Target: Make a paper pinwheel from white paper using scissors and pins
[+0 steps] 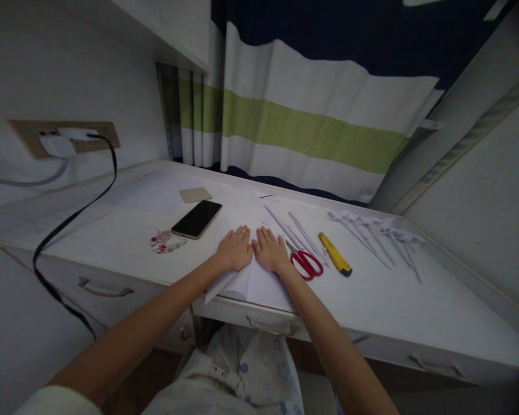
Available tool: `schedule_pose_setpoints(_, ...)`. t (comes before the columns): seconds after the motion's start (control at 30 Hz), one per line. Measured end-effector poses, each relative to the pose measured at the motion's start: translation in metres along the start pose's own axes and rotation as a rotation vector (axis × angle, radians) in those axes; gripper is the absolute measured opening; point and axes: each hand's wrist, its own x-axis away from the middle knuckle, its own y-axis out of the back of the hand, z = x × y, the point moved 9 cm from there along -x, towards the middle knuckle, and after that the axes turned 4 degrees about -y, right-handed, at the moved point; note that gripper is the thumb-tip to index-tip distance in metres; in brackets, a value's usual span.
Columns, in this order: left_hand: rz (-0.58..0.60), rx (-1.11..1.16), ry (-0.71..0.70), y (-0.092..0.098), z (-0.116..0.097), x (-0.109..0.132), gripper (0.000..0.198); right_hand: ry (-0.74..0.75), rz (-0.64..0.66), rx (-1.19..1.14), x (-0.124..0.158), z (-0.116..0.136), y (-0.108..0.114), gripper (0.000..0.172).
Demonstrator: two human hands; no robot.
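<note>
A white sheet of paper (263,286) lies at the front edge of the desk, with a fold or raised flap at its left side. Flat on the paper rests my left hand (234,249), its fingers stretched out and pointing away from me. My right hand (270,249) presses down close beside it, also flat with straight fingers. Neither hand grips anything. Just right of my right hand lie red-handled scissors (307,264), and thin white paper sticks (296,230) are behind them. Most of the sheet's far part is hidden under my hands.
A yellow utility knife (335,255) lies right of the scissors. Farther right are several white paper pieces with long stems (372,230). On the left are a phone (198,219), a beaded string (166,242) and a beige card (195,195). A black cable (64,222) hangs at the far left.
</note>
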Motion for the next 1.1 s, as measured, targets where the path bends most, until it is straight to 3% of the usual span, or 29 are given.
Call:
schedule_pose_setpoints(0.37,-0.086,-0.037,-0.023,0.013,0.007,-0.003,0.035,0.071,-0.145,0.014,0.002,0.006,0.038,0.04)
schedule_pose_setpoints(0.6,-0.13,-0.072,-0.006,0.025,0.002,0.004,0.034,0.047,-0.075,0.022,0.007,0.008,0.017,0.037)
schedule_pose_setpoints(1.1,-0.12,-0.029,0.07,0.012,0.007,0.015,0.034,0.004,-0.07,0.003,0.005,0.01,0.007,0.039)
